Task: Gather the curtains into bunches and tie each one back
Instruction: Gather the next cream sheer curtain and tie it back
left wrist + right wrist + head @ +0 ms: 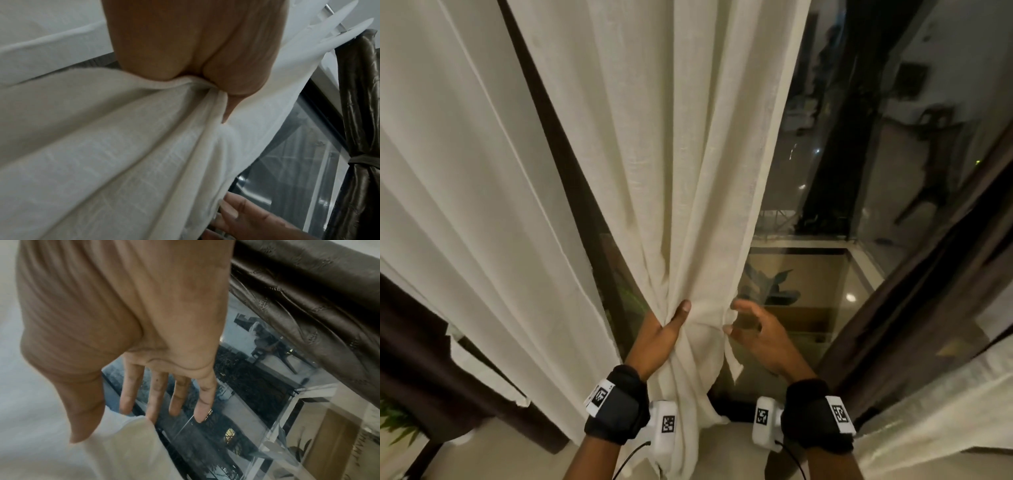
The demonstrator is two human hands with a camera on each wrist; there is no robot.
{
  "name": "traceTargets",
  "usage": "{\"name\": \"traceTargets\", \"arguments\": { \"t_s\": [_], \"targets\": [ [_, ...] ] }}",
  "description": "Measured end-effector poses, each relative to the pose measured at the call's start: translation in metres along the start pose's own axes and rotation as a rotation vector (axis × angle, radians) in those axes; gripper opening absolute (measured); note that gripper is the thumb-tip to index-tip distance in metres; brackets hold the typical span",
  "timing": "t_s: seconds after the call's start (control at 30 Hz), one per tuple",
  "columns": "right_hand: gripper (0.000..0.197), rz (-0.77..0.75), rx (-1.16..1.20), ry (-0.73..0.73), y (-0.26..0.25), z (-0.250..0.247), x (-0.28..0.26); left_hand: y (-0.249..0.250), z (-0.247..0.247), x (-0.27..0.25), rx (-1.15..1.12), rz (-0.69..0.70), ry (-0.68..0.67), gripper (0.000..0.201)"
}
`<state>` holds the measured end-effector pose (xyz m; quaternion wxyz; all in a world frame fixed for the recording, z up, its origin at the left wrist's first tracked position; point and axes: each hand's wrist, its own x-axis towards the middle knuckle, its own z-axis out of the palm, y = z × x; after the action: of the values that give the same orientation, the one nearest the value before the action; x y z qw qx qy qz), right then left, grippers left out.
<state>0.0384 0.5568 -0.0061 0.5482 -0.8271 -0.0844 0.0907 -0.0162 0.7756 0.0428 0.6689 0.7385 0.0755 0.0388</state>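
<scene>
A cream sheer curtain [671, 171] hangs in the middle of the head view and narrows to a bunch at waist height. My left hand [674, 319] grips that bunch, thumb in front and the other fingers hidden behind the cloth. In the left wrist view the cream curtain [123, 154] is pinched under my palm. My right hand [739, 320] is just right of the bunch, holding nothing, its fingers spread. In the right wrist view those fingers [156, 394] are straight, with one tip at the curtain's edge [133, 443].
A second cream panel [465, 205] hangs to the left, with a dark brown curtain [421, 359] below it. Another brown curtain [914, 308] stands to the right, tied by a band [362, 162]. The window glass [842, 171] is behind. A plant [393, 421] sits at the lower left.
</scene>
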Motion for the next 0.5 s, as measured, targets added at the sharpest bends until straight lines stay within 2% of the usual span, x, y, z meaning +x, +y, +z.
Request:
{"name": "traceTargets", "arguments": {
  "t_s": [0.1,0.17,0.23,0.33,0.4,0.5],
  "targets": [
    [0.025,-0.086,-0.116,0.014,0.005,0.002,0.002,-0.003,0.0,-0.005,-0.048,-0.012,0.021,0.046],
    [0.025,-0.097,-0.075,-0.002,0.007,-0.003,0.0,-0.004,-0.001,-0.009,-0.125,-0.037,0.038,0.039],
    [0.027,-0.112,0.077,-0.091,0.008,-0.008,-0.006,-0.007,-0.002,-0.012,-0.199,-0.074,0.042,0.035],
    [0.026,-0.093,0.244,-0.178,-0.003,-0.013,-0.019,-0.007,-0.001,-0.015,-0.24,-0.089,0.058,0.038],
    [0.025,-0.089,0.242,-0.188,-0.008,-0.014,-0.022,-0.007,0.0,-0.015,-0.233,-0.073,0.075,0.038],
    [0.019,-0.048,0.12,-0.217,-0.015,-0.019,-0.024,-0.007,0.001,-0.015,-0.193,-0.042,0.054,0.026]
  ]
}}
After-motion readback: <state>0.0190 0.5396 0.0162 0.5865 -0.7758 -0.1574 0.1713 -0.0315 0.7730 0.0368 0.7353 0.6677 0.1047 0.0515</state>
